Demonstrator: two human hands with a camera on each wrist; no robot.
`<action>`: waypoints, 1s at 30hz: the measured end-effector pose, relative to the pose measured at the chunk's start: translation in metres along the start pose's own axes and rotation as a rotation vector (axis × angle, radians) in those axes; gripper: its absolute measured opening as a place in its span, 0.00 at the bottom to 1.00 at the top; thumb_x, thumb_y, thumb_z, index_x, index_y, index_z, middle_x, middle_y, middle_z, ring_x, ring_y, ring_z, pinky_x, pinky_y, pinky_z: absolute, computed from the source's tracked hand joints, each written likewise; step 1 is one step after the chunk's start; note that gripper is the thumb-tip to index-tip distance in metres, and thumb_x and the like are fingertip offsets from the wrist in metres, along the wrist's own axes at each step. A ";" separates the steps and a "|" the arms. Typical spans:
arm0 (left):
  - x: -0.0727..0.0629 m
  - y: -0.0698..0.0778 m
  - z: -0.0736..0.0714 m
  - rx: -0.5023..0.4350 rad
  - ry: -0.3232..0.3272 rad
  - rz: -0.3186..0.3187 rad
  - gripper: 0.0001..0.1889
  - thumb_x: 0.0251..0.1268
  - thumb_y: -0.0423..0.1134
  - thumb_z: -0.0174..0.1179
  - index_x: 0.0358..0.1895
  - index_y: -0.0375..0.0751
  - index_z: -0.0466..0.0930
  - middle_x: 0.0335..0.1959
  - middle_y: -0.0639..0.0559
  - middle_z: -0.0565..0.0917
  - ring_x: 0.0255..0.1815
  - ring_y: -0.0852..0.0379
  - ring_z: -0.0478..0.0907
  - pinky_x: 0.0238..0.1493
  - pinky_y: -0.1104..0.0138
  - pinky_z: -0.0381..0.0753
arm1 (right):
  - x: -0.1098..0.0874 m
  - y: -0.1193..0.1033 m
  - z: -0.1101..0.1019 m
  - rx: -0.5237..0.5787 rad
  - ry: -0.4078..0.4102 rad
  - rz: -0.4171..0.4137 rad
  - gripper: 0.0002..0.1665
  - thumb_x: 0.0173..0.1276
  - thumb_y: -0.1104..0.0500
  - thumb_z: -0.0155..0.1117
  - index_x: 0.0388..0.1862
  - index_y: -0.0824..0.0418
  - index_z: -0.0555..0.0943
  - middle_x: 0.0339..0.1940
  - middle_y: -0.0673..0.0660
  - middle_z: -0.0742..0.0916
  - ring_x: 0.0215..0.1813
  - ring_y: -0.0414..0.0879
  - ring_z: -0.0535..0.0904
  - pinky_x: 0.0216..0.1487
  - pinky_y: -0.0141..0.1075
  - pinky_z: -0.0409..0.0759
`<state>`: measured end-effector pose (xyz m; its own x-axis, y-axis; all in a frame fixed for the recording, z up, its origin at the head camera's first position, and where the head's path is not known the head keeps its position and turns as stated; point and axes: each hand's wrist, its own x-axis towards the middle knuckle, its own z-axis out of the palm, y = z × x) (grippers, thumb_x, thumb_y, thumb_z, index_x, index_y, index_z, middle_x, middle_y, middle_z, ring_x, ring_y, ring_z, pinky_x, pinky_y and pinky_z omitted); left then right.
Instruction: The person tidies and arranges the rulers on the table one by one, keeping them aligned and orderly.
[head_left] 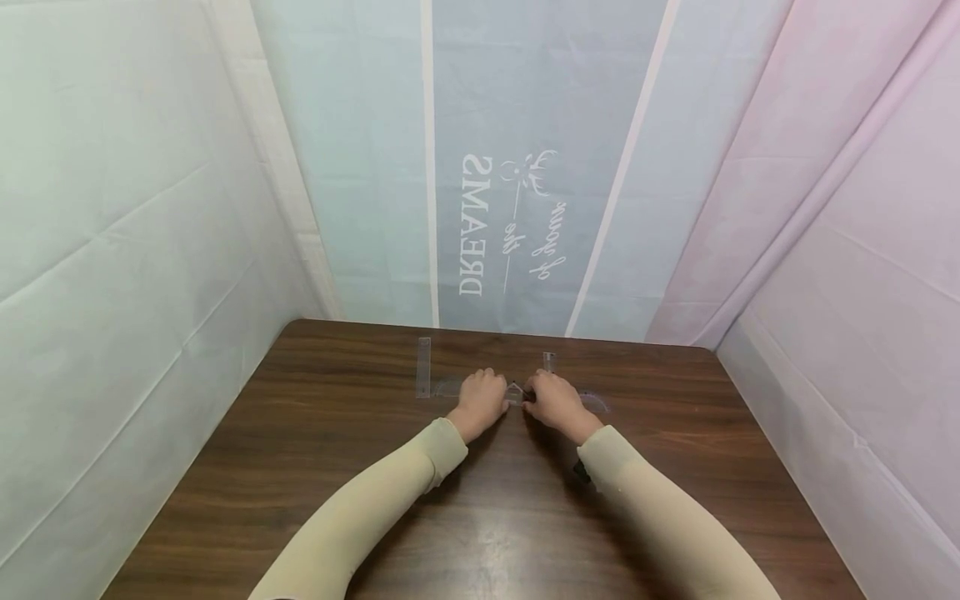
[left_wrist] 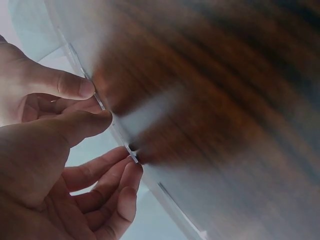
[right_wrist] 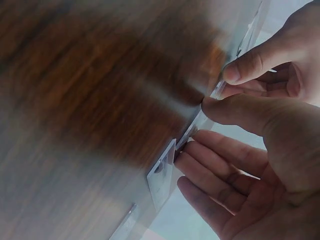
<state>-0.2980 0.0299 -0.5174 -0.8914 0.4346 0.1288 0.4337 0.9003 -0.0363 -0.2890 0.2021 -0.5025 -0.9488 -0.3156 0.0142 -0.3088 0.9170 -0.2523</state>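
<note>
Near the far edge of the table, a clear plastic set square [head_left: 514, 393] lies between both hands, its peak showing in the head view. My left hand [head_left: 482, 400] pinches its left part, thumb on the near side and fingers beyond. At the other end, my right hand [head_left: 557, 402] grips it the same way, close to the left. In the left wrist view the set square [left_wrist: 119, 133] appears edge-on as a thin strip. Beside the right hand, part of a clear curved protractor [head_left: 597, 402] shows; another clear curved piece [head_left: 447, 388] is partly hidden by the left hand.
A clear ruler [head_left: 423, 367] lies left of the hands. Just beyond the right hand, a short clear strip [head_left: 550, 360] sticks out. The dark wooden table [head_left: 480, 517] meets a printed curtain [head_left: 517, 100] at the back, with pale cloth on both sides.
</note>
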 end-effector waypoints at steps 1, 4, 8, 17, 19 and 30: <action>0.000 0.000 0.000 0.001 0.003 0.000 0.17 0.75 0.53 0.69 0.48 0.40 0.90 0.42 0.46 0.87 0.46 0.50 0.86 0.51 0.60 0.87 | 0.000 0.000 0.000 0.002 0.002 0.002 0.12 0.70 0.60 0.78 0.49 0.65 0.89 0.44 0.58 0.85 0.46 0.55 0.85 0.51 0.51 0.86; 0.000 -0.001 0.000 -0.002 0.000 -0.004 0.18 0.74 0.53 0.70 0.46 0.41 0.89 0.41 0.46 0.87 0.45 0.50 0.86 0.50 0.60 0.87 | 0.001 0.000 0.001 0.018 0.005 0.006 0.12 0.70 0.60 0.78 0.48 0.65 0.89 0.42 0.57 0.84 0.44 0.53 0.84 0.49 0.51 0.86; -0.001 -0.002 -0.001 -0.013 -0.025 -0.012 0.18 0.74 0.54 0.70 0.45 0.41 0.89 0.40 0.47 0.87 0.45 0.50 0.86 0.51 0.59 0.86 | 0.002 0.002 0.003 0.050 0.000 0.015 0.12 0.70 0.59 0.78 0.48 0.64 0.89 0.41 0.56 0.83 0.40 0.51 0.81 0.45 0.49 0.84; -0.006 -0.009 -0.005 -0.141 -0.019 -0.005 0.16 0.75 0.51 0.69 0.32 0.45 0.81 0.30 0.51 0.82 0.35 0.52 0.81 0.42 0.59 0.81 | -0.001 0.003 0.002 0.115 0.006 0.022 0.13 0.68 0.58 0.79 0.47 0.63 0.89 0.44 0.56 0.84 0.41 0.49 0.80 0.44 0.48 0.84; -0.010 -0.011 -0.006 -0.153 -0.011 0.004 0.16 0.75 0.51 0.69 0.31 0.46 0.80 0.28 0.52 0.80 0.33 0.53 0.78 0.39 0.60 0.78 | -0.002 0.003 0.002 0.124 0.007 0.018 0.13 0.68 0.58 0.79 0.47 0.63 0.89 0.44 0.56 0.85 0.42 0.48 0.80 0.45 0.48 0.84; -0.031 -0.027 -0.011 -0.165 0.165 0.060 0.13 0.70 0.49 0.71 0.47 0.44 0.89 0.35 0.54 0.86 0.38 0.53 0.82 0.43 0.60 0.83 | -0.015 -0.008 -0.003 0.184 0.054 0.008 0.16 0.69 0.58 0.76 0.53 0.61 0.87 0.44 0.54 0.91 0.46 0.50 0.87 0.57 0.54 0.83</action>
<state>-0.2801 -0.0080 -0.5092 -0.8357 0.4650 0.2923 0.5128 0.8511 0.1123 -0.2730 0.2003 -0.4977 -0.9548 -0.2905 0.0626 -0.2888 0.8578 -0.4251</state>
